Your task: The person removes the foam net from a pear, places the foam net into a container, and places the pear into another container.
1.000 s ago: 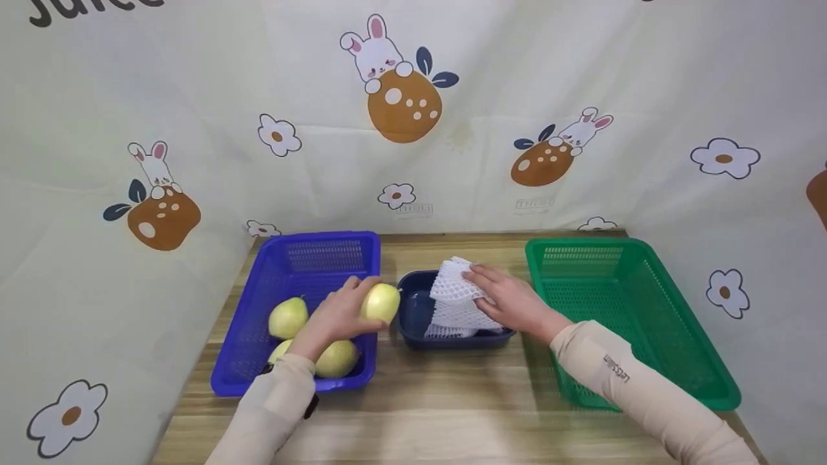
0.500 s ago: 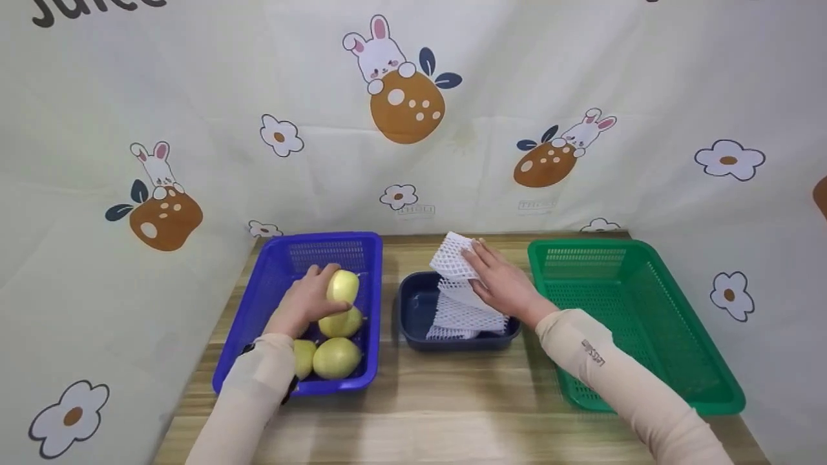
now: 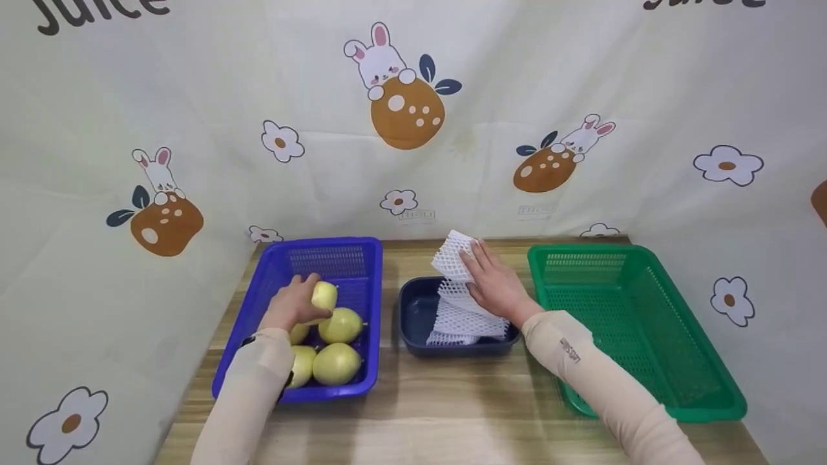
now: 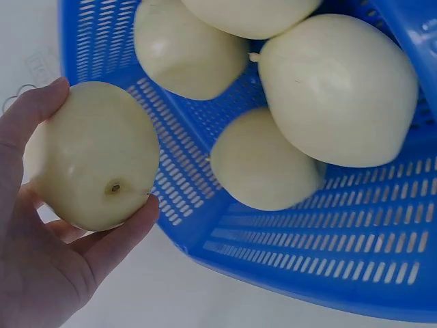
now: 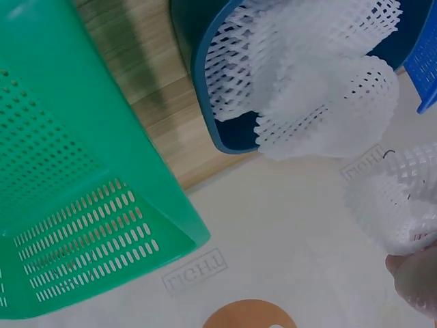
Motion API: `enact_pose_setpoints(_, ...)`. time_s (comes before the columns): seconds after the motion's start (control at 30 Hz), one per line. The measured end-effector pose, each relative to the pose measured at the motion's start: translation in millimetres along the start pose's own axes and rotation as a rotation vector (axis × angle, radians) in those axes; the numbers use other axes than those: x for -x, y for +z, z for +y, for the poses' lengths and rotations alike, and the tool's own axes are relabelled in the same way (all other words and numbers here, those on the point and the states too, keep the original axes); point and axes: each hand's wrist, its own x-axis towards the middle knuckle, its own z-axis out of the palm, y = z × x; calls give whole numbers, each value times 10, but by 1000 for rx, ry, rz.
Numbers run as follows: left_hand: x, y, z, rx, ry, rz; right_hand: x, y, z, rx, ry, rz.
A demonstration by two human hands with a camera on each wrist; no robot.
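My left hand (image 3: 289, 303) grips a pale yellow-green pear (image 3: 324, 296) above the blue basket (image 3: 370, 310). In the left wrist view the fingers and thumb curl round this pear (image 4: 95, 154), its small dark end facing the camera. Several more pears (image 3: 337, 363) lie in the basket's near part. My right hand (image 3: 496, 284) pinches a white foam fruit net (image 3: 452, 254), raised over the navy tub (image 3: 417, 313). More foam nets (image 3: 468, 318) lie inside that tub. The right wrist view shows only a fingertip (image 5: 418, 280) against the held net (image 5: 389, 198).
To the right of the tub stands a green basket (image 3: 639, 310) with slotted walls. All three containers rest on a wood-grain table (image 3: 439, 407). A pale curtain (image 3: 310, 181) printed with rabbits and flowers hangs behind and at both sides.
My left hand has carried the pear leftward, from the blue basket's right edge back over its middle. The right hand has raised the foam net away from the pile in the tub.
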Motion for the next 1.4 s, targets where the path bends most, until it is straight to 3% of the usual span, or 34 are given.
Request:
enact_pose_setpoints(0.47,69,194,-119,-8,-55,-99,72,224,-98,-23,-6,-117)
enact_pose_setpoints(0.7,87,192,-163,-94,-59,-111,108,276,-124,-81,-70,-163)
enact_pose_setpoints(0.83,96,194,-184,-91,-72,-132,126,273,-127,-129,-84,-217)
enact_pose_setpoints(1.2,95,177,-152,-72,-62,-128,132,206,-131,-208,-32,-363)
enact_pose_setpoints(1.4,67,177,-143,-61,-66,-145,144,189,-124,-219,-24,-368)
